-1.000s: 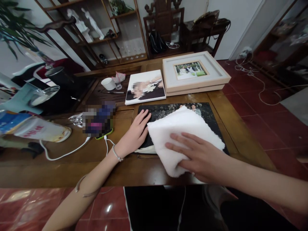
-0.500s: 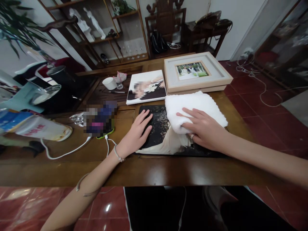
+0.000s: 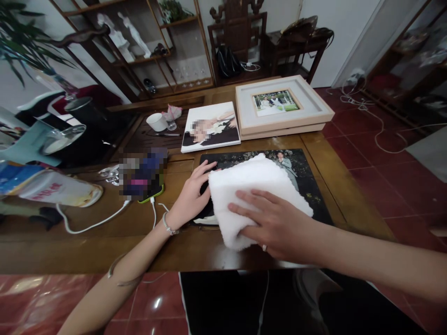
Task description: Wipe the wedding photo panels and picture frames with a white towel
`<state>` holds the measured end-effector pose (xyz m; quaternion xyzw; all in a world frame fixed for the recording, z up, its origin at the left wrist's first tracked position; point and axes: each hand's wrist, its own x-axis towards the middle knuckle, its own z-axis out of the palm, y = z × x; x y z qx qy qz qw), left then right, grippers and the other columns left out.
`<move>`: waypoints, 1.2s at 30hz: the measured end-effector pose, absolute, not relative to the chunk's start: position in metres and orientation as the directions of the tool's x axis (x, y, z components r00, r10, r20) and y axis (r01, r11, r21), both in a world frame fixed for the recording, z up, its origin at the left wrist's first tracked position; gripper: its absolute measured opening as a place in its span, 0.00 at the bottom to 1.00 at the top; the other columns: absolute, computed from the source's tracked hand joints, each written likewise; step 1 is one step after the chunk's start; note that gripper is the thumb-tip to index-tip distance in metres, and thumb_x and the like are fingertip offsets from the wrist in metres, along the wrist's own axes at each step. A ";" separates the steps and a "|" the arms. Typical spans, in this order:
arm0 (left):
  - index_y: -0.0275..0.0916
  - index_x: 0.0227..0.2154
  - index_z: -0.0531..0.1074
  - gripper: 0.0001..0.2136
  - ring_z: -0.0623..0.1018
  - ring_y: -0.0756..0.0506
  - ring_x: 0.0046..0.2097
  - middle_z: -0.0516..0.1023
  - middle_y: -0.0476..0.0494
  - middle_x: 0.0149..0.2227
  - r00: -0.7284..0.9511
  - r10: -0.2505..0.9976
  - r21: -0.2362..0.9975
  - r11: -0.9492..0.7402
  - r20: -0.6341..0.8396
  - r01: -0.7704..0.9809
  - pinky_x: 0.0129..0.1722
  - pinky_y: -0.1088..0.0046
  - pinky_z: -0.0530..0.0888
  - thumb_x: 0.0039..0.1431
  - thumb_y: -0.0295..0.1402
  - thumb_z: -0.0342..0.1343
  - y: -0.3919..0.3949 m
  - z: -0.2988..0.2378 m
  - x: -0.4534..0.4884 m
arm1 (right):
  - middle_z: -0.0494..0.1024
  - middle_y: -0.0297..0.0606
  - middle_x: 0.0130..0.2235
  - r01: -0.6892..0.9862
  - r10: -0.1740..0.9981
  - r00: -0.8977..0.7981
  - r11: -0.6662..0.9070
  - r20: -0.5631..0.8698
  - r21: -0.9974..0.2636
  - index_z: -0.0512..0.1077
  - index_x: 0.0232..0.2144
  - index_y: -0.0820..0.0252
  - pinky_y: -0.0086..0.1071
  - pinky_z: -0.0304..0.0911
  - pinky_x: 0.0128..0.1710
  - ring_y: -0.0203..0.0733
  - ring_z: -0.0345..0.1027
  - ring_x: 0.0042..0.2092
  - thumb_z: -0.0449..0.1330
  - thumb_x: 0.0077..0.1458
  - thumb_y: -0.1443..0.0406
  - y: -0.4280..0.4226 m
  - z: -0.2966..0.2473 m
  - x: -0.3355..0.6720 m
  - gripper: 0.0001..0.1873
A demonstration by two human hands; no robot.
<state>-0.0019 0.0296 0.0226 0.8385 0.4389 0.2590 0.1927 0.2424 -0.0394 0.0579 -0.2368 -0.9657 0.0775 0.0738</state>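
A dark photo panel (image 3: 312,186) with a figure in light clothes lies flat on the wooden table. Across its middle and over its front edge spreads a folded white towel (image 3: 254,179). My right hand (image 3: 279,225) presses on the towel and grips it, fingers stretched over the cloth, thumb out of sight. At the panel's left edge rests my left hand (image 3: 190,197), open with its fingers apart; the towel's corner covers a little of it. Most of the panel's lower left part is hidden beneath the towel.
Behind the panel lie a white-edged photo print (image 3: 209,128) and a stacked wooden picture frame (image 3: 284,120). To the left are a phone (image 3: 152,193) with white cables, a printed package (image 3: 59,186) and a white cup (image 3: 157,122). The table's front edge (image 3: 157,253) runs close to me.
My right hand has moved the towel left and toward me, uncovering the panel's right side and covering its lower left. My left hand has stayed nearly in place.
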 end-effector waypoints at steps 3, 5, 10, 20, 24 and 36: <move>0.38 0.53 0.71 0.16 0.59 0.38 0.67 0.67 0.37 0.62 0.477 0.834 0.542 -0.545 0.275 0.640 0.65 0.49 0.59 0.65 0.32 0.47 0.030 0.020 -0.001 | 0.63 0.43 0.64 0.466 0.487 -0.869 0.866 0.090 -0.183 0.73 0.46 0.58 0.56 0.50 0.62 0.59 0.50 0.66 0.60 0.49 0.70 -0.025 0.055 0.254 0.20; 0.38 0.54 0.70 0.16 0.59 0.39 0.67 0.67 0.37 0.62 0.471 0.836 0.530 -0.544 0.280 0.650 0.65 0.51 0.59 0.65 0.32 0.48 0.030 0.019 -0.001 | 0.63 0.43 0.64 0.506 0.530 -0.840 0.842 0.115 -0.187 0.73 0.46 0.58 0.57 0.48 0.63 0.57 0.48 0.66 0.59 0.47 0.73 -0.013 0.052 0.264 0.21; 0.36 0.57 0.67 0.18 0.55 0.39 0.68 0.63 0.36 0.64 0.487 0.833 0.492 -0.550 0.262 0.675 0.66 0.53 0.57 0.67 0.33 0.48 0.028 0.019 0.000 | 0.71 0.51 0.58 0.664 0.702 -0.671 0.712 0.238 -0.228 0.74 0.42 0.61 0.54 0.54 0.61 0.55 0.53 0.65 0.54 0.48 0.76 0.019 0.045 0.289 0.19; 0.40 0.58 0.66 0.18 0.56 0.37 0.68 0.62 0.37 0.64 0.465 0.858 0.511 -0.506 0.217 0.695 0.63 0.45 0.59 0.67 0.34 0.47 0.025 0.020 0.001 | 0.77 0.51 0.49 0.742 0.787 -0.566 0.616 0.245 -0.265 0.74 0.42 0.62 0.55 0.53 0.60 0.57 0.54 0.64 0.52 0.46 0.76 0.020 0.043 0.290 0.20; 0.40 0.57 0.67 0.18 0.55 0.38 0.68 0.62 0.38 0.65 0.463 0.857 0.515 -0.508 0.224 0.691 0.63 0.44 0.58 0.67 0.34 0.47 0.025 0.018 0.001 | 0.67 0.49 0.61 0.616 0.665 -0.720 0.744 0.197 -0.260 0.74 0.43 0.60 0.59 0.47 0.62 0.60 0.49 0.66 0.55 0.44 0.75 -0.017 0.044 0.272 0.22; 0.42 0.58 0.66 0.18 0.54 0.36 0.69 0.61 0.37 0.65 0.495 0.846 0.550 -0.513 0.198 0.658 0.63 0.42 0.57 0.68 0.37 0.45 0.026 0.021 -0.003 | 0.63 0.40 0.64 0.289 0.337 -0.938 0.887 0.078 -0.361 0.75 0.42 0.58 0.54 0.44 0.65 0.54 0.46 0.67 0.62 0.45 0.71 -0.035 0.059 0.266 0.18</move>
